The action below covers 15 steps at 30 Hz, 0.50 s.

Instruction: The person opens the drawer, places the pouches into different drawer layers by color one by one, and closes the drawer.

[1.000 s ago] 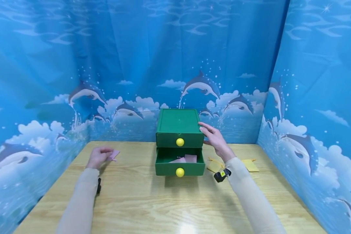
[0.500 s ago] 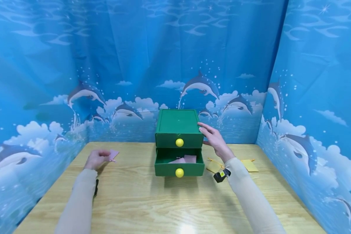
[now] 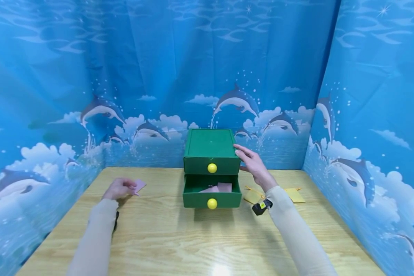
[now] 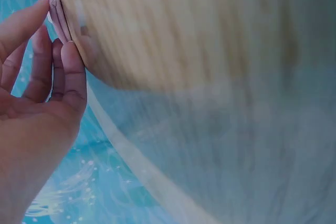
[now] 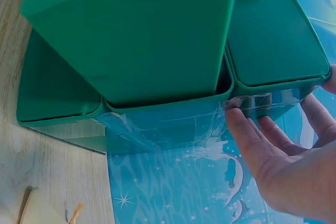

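My left hand (image 3: 119, 188) pinches a small pink drawstring pouch (image 3: 140, 185) at the table's left side. In the left wrist view, the thumb and fingers meet at the edge of the pink pouch (image 4: 59, 17). A green chest of drawers (image 3: 212, 142) with yellow round knobs stands at the back middle. Below its closed top drawer, another drawer (image 3: 196, 199) is pulled out, with pink pouches (image 3: 224, 187) lying inside. My right hand (image 3: 257, 166) rests on the chest's right side near the top, fingers extended. The right wrist view shows those fingertips (image 5: 235, 114) against the chest's side.
Yellow pouches (image 3: 295, 195) with orange cords lie to the right of the chest, one partly behind the right wrist's camera (image 3: 261, 207). The wooden table (image 3: 158, 237) meets blue dolphin-print curtains (image 3: 158, 76) at the back and sides.
My left hand shifts slightly left, then back to the right, and the pink pouch is now a little farther right. The right hand, the chest and its open drawer stay put.
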Motion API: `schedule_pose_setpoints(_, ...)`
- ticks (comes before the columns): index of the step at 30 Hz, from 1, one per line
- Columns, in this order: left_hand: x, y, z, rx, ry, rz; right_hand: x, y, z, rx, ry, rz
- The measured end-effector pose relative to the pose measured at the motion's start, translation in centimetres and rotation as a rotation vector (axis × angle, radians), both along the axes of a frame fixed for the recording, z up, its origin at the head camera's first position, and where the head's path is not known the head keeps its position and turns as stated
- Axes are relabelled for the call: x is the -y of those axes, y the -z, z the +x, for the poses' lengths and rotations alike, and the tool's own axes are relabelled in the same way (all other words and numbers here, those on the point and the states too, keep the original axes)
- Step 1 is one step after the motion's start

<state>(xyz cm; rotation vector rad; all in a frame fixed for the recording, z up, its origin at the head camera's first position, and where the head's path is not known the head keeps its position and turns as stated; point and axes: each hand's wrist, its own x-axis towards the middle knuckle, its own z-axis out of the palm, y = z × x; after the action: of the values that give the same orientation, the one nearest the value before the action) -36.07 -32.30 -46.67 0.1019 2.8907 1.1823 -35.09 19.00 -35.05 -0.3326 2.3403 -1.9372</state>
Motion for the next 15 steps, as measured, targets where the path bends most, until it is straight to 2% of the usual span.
schedule_pose_setpoints(6, -0.43, -0.08, -0.16, 0.007, 0.05, -0.043, 0.12, 0.11, -0.12, 0.004, -0.002, -0.003)
schedule_pose_setpoints(12, -0.34, -0.21, -0.2, 0.026, 0.052, -0.079, 0.06, 0.14, -0.18, 0.016, 0.003, -0.006)
schedule_pose_setpoints(15, -0.28, -0.26, -0.16, 0.029, 0.065, -0.094, 0.07, -0.34, 0.18, 0.024, -0.006, -0.005)
